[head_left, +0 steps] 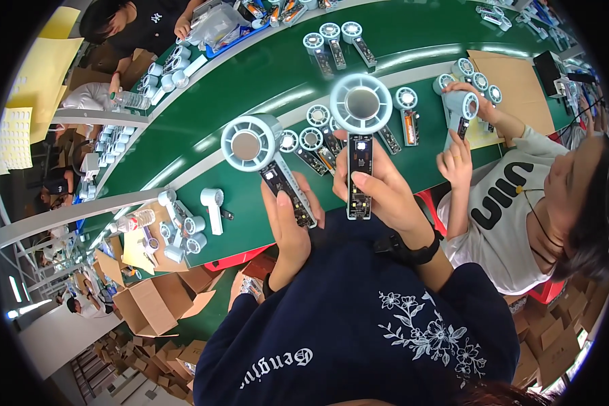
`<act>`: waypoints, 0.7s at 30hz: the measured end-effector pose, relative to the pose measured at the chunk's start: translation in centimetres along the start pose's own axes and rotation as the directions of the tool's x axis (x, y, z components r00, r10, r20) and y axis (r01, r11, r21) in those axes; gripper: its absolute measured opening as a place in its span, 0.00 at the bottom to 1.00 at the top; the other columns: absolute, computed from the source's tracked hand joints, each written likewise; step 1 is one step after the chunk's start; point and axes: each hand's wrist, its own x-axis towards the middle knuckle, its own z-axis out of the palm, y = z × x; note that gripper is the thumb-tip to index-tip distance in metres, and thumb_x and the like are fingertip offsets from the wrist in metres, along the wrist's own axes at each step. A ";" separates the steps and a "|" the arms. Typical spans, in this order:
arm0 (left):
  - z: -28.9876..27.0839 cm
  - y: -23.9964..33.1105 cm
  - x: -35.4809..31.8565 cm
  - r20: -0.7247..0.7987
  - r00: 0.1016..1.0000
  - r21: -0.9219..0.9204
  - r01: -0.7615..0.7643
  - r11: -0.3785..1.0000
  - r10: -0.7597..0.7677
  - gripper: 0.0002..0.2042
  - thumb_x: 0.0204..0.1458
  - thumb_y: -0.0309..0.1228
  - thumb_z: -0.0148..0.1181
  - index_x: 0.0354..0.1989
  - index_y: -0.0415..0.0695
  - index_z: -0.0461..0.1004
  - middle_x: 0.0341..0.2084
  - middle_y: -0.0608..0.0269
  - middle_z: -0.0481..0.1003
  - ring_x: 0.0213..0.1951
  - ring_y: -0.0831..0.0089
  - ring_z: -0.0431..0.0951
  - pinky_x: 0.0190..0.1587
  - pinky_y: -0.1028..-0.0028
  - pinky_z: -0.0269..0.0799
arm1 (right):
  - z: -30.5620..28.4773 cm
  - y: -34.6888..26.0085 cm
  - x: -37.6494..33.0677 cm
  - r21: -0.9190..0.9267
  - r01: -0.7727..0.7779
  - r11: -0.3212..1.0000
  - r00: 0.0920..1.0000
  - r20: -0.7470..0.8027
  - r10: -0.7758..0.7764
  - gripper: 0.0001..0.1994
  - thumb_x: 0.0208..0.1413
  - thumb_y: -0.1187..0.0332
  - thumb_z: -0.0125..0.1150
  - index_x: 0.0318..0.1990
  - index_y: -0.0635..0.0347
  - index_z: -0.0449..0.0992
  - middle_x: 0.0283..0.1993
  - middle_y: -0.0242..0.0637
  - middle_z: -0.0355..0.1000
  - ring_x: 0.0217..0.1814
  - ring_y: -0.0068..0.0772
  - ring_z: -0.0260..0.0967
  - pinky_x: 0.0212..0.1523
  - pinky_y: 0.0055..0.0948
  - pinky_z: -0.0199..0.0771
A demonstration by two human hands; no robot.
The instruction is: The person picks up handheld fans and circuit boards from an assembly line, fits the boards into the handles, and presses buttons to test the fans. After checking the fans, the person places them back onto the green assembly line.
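In my left hand (pixel 289 230) is a pale blue handheld fan (pixel 245 146), its round head up and its handle uncovered, baring a dark circuit board with a lit white spot. The thumb lies on the board's lower part. My right hand (pixel 384 186) grips a second handheld fan (pixel 361 103) of the same kind, held upright just to the right, with its board also exposed and lit. That thumb presses near the middle of the board. The two fans are apart, raised in front of the green table (pixel 250 88). Several similar fans lie behind them, partly hidden.
At the right, a co-worker (pixel 514 203) in a white shirt handles another fan (pixel 461 107). Three fans lie farther back. Left are a lone fan (pixel 212 206), a cluster of fans (pixel 183 227) and a plastic bottle (pixel 137 220). An open cardboard box (pixel 152 308) stands below.
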 end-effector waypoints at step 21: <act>0.1 0.9 -0.6 -0.088 0.992 -0.060 -0.101 0.993 0.095 0.21 0.61 0.41 0.38 0.54 0.37 0.51 0.37 0.54 0.65 0.20 0.76 0.68 0.15 0.80 0.63 | 0.1 0.2 0.3 -0.101 -0.013 0.995 0.998 0.057 0.019 0.30 0.55 0.67 0.50 0.63 0.69 0.49 0.43 0.37 0.63 0.32 0.24 0.64 0.35 0.23 0.63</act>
